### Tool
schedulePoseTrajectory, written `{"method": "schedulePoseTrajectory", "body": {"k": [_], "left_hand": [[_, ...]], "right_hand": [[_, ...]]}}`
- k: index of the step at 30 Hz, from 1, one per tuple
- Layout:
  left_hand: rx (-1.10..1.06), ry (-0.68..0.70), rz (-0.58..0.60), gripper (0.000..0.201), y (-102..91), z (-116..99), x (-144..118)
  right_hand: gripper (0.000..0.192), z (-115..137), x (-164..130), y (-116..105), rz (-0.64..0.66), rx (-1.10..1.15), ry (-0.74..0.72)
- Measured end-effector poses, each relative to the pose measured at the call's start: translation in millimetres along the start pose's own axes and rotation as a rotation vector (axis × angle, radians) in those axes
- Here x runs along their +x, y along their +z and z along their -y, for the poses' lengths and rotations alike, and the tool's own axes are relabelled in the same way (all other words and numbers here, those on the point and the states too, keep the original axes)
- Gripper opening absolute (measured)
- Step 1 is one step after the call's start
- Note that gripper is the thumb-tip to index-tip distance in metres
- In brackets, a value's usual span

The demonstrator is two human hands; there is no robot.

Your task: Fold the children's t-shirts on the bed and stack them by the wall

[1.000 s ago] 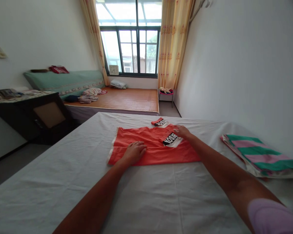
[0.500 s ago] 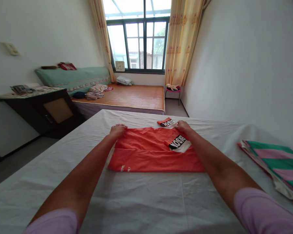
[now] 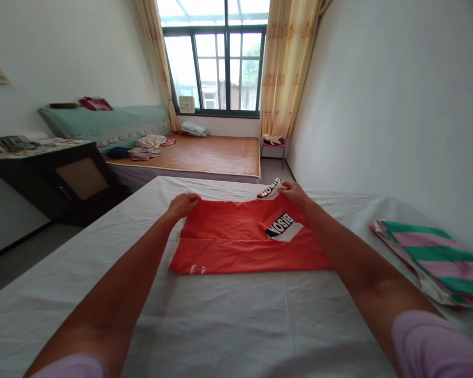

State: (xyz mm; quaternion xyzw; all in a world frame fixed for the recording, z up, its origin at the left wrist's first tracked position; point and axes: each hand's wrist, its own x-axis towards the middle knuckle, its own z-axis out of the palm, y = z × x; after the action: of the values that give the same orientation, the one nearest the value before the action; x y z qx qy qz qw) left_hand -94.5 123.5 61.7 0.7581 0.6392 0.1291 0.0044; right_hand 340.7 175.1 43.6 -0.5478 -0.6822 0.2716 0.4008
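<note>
An orange T-shirt (image 3: 220, 226) lies partly folded on the white sheet (image 3: 228, 325), its near part turned over in a long flat band. One sleeve, with a black and white "BISON" print, rests on top; the other sticks out past the far edge. My left hand (image 3: 184, 205) pinches the far left corner of the shirt. At the far right, beside the outer sleeve, my right hand (image 3: 294, 193) is closed on the shirt's edge. The far edge looks slightly raised between both hands.
A folded green and pink striped cloth (image 3: 437, 257) lies to the right on the sheet. Beyond stands a bed with a brown mat (image 3: 213, 155) and some clothes (image 3: 145, 149). A dark cabinet (image 3: 79, 178) is at left, a small stool (image 3: 274, 144) by the curtain.
Both hands have lifted the shirt's far edge slightly, pulling the fabric smoother. The outer sleeve has risen with my right hand. The view has shifted a little to the right.
</note>
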Motion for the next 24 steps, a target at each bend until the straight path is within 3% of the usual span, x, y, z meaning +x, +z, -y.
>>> {"method": "schedulePoseTrajectory", "body": {"k": [3, 5, 7, 9, 11, 14, 18, 21, 24], "left_hand": [[-0.153, 0.236, 0.057, 0.032, -18.9, 2, -34], [-0.197, 0.347, 0.153, 0.029, -25.0, 3, -63], [-0.214, 0.378, 0.250, 0.026, -27.6, 4, -89], [-0.245, 0.353, 0.299, 0.026, -29.2, 3, -104], [-0.282, 0.305, 0.259, 0.032, -30.7, 1, -108], [-0.262, 0.224, 0.108, 0.037, -29.3, -9, -96], [-0.112, 0.153, 0.048, 0.035, -10.3, -33, -85], [0.010, 0.073, 0.041, 0.033, 13.1, -47, -94], [0.061, 0.025, -0.024, 0.033, 32.3, -47, -107]], "right_hand": [[0.025, 11, -49, -24, 0.031, 0.172, -0.110], [0.023, 10, -88, -41, 0.173, 0.137, -0.121], [0.017, 5, -120, -56, 0.355, 0.019, -0.130], [0.016, 1, -142, -68, 0.432, -0.122, -0.145], [0.021, 1, -152, -77, 0.344, -0.258, -0.125], [0.023, 9, -155, -79, 0.129, -0.502, -0.009], [0.028, 17, -162, -61, 0.133, -0.765, 0.189], [0.039, 11, -172, -39, 0.135, -0.717, 0.232], [0.037, -3, -178, -22, 0.022, -0.465, 0.082]]}}
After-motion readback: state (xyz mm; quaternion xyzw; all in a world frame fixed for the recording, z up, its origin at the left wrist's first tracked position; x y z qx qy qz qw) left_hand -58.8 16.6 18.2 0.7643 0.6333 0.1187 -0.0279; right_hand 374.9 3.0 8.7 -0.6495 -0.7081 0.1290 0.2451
